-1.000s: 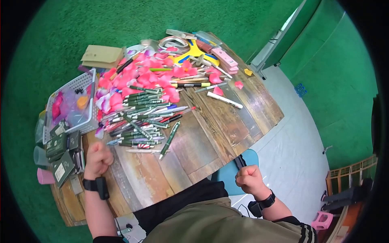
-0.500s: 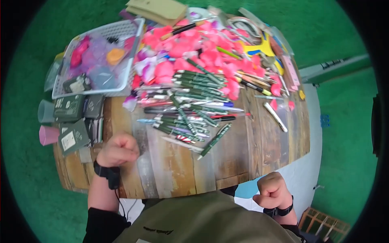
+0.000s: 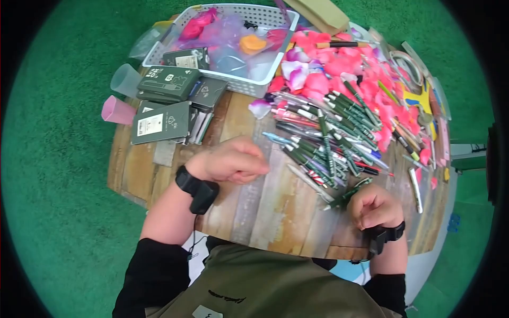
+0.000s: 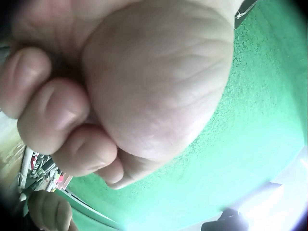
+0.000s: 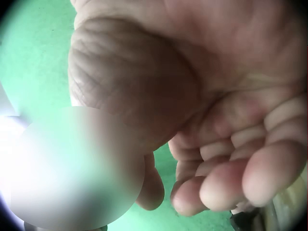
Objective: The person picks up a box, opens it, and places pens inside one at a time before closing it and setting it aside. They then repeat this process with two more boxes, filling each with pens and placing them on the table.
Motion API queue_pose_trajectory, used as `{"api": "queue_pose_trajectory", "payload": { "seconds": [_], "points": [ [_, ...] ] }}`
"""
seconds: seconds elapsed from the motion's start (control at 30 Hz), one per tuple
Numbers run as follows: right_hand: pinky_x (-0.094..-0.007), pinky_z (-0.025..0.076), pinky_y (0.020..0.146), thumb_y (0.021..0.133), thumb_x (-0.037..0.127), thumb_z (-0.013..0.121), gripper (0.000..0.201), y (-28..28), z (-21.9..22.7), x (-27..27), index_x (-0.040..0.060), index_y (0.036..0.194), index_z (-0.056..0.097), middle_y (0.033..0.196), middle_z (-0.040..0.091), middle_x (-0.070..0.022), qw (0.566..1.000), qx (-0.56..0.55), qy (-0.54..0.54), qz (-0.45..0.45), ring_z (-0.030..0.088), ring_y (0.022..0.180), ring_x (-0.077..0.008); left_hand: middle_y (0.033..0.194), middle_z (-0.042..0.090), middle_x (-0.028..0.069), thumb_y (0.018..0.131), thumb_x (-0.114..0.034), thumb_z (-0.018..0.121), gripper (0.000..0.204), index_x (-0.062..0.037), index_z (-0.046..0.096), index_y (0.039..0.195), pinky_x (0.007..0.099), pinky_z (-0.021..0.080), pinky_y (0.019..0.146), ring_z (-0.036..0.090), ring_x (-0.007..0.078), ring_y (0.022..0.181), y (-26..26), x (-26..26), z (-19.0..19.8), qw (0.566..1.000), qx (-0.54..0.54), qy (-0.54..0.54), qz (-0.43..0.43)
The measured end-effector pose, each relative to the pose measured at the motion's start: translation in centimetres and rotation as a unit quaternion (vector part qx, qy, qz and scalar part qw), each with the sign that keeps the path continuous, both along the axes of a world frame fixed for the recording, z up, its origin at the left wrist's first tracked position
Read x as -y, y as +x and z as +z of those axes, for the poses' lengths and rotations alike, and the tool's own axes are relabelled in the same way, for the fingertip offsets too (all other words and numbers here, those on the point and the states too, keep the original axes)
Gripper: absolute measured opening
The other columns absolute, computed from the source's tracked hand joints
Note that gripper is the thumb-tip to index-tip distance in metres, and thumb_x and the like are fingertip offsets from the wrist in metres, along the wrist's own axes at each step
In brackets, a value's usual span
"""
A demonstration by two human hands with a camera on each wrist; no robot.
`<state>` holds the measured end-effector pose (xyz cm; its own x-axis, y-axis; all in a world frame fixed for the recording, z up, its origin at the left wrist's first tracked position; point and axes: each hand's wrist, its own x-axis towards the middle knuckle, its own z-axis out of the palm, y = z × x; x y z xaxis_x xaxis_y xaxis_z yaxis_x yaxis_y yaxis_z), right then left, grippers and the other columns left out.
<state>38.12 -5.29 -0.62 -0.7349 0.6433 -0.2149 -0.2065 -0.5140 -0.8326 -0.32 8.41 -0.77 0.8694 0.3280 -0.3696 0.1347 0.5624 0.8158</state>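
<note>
The left hand (image 3: pixel 230 160) hovers over the bare wood left of the pens, its fingers curled in toward the palm. Nothing is in that hand (image 4: pixel 120 86) in the left wrist view. At the table's front right, the right hand (image 3: pixel 375 206) is beside a dark green pen (image 3: pixel 344 196). Seen by the right wrist camera, the right hand (image 5: pixel 192 96) has loosely bent fingers, a visible palm and nothing held. A pile of pens (image 3: pixel 326 140) lies beyond both hands, against pink petals (image 3: pixel 339 61).
A white basket (image 3: pixel 260 86) with bagged items stands at the back left of the wooden table (image 3: pixel 238 212). Dark green boxes (image 3: pixel 168 84), a pink cup (image 3: pixel 117 110) and a clear cup (image 3: pixel 126 79) are at the left. A white marker (image 3: pixel 415 190) lies at the right.
The head view has shifted, with the table and its items appearing turned. The right hand has come from beyond the table's front edge to beside the green pen, and its fingers have loosened.
</note>
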Motion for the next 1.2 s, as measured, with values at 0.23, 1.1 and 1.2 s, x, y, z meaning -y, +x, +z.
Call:
{"api": "queue_pose_trajectory", "payload": {
  "seconds": [0.23,1.1,1.2],
  "points": [
    [-0.0443,0.042,0.112,0.088,0.029,0.085,0.038,-1.2,-0.6,0.5,-0.0036,0.103,0.072,0.103,0.074,-0.0109,0.999,-0.026,-0.005,-0.032,0.064,0.129,-0.0326,0.065,0.048,-0.0011,0.113,-0.024,0.053,0.030,0.0014,0.067,0.105,0.0273,0.034,0.053,0.041,0.0095,0.055,1.7,0.6,-0.8,0.997,0.019,-0.069,0.035],
    [-0.0376,0.054,0.068,0.096,0.046,0.072,0.054,0.2,-3.1,-0.3,-0.0057,0.109,0.068,0.088,0.068,-0.0158,0.979,-0.168,0.043,-0.110,0.068,0.081,-0.0303,0.080,0.071,-0.0025,0.084,-0.009,0.089,0.017,-0.0020,0.075,0.088,0.0253,0.050,0.066,0.062,0.0061,0.072,1.4,0.9,-0.1,0.965,-0.067,0.225,-0.115],
    [-0.0357,0.051,0.065,0.100,0.046,0.068,0.053,0.7,-3.2,-0.3,-0.0047,0.114,0.065,0.086,0.066,-0.0138,0.974,-0.186,0.055,-0.120,0.066,0.077,-0.0269,0.080,0.073,-0.0012,0.091,-0.012,0.083,0.013,-0.0013,0.078,0.094,0.0258,0.051,0.068,0.064,0.0069,0.073,2.4,1.6,1.5,0.956,-0.120,0.242,-0.113]
  ]
}}
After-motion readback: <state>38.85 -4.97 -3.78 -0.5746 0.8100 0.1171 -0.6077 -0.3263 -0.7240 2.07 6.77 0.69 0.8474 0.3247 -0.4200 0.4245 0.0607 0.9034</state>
